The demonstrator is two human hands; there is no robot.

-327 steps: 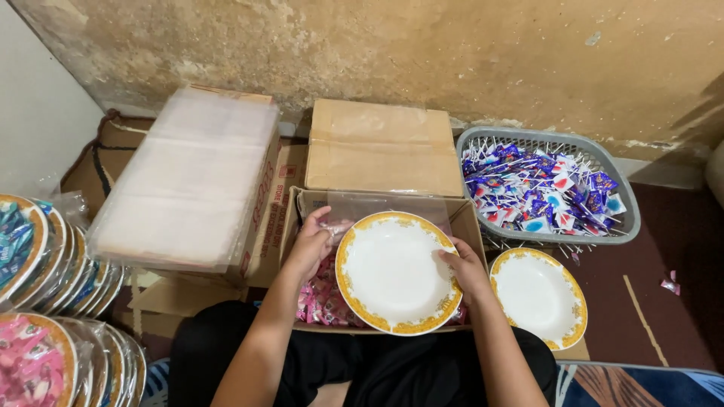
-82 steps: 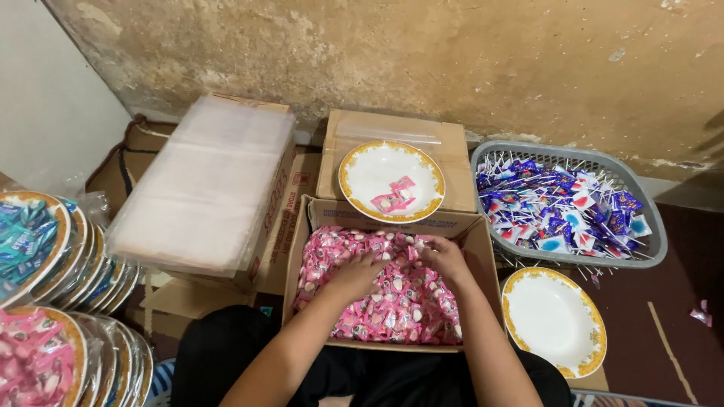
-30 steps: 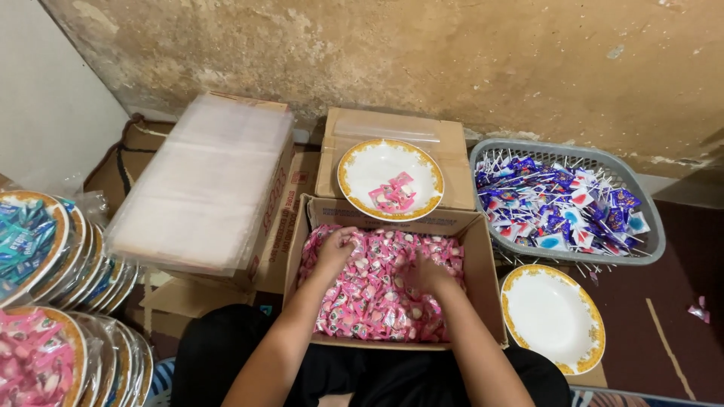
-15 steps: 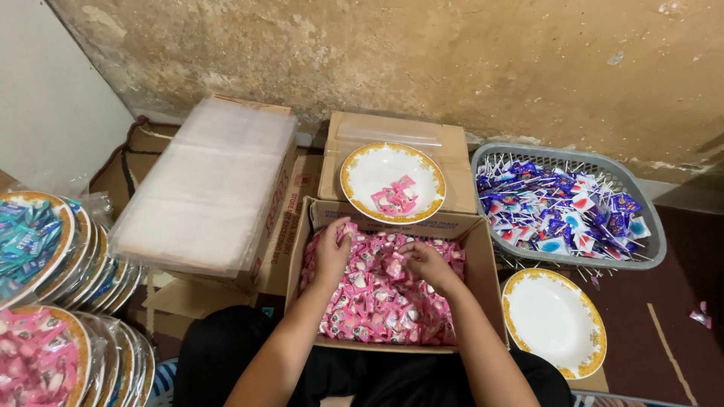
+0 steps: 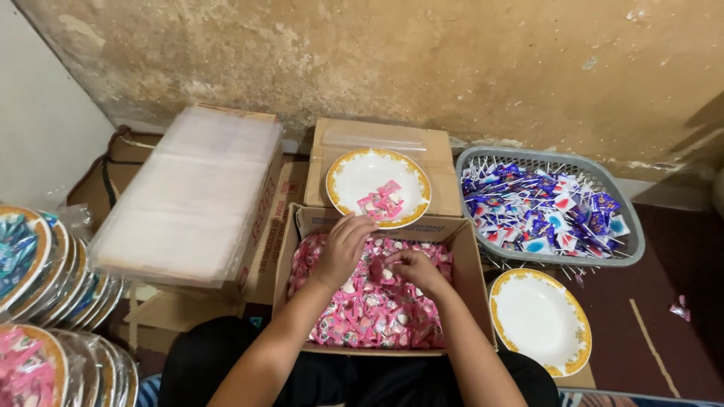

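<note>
Left hand (image 5: 343,245) reaches over the box (image 5: 471,286) rim at 12 o'clock, fingers curled loosely, grasp unclear. Right hand (image 5: 413,269) pinches pink candies (image 5: 369,316) inside the box. The plate (image 5: 347,169) with a few candies sits just beyond; a basket (image 5: 632,241) lies at 2 o'clock.

Open from above over the sweets box (image 5: 381,301). Hemmed at the far rim by the plate (image 5: 378,187) on a shut carton (image 5: 445,173), left by stacked bags (image 5: 188,196), right by a grey basket (image 5: 633,241). Bare wall beyond.
</note>
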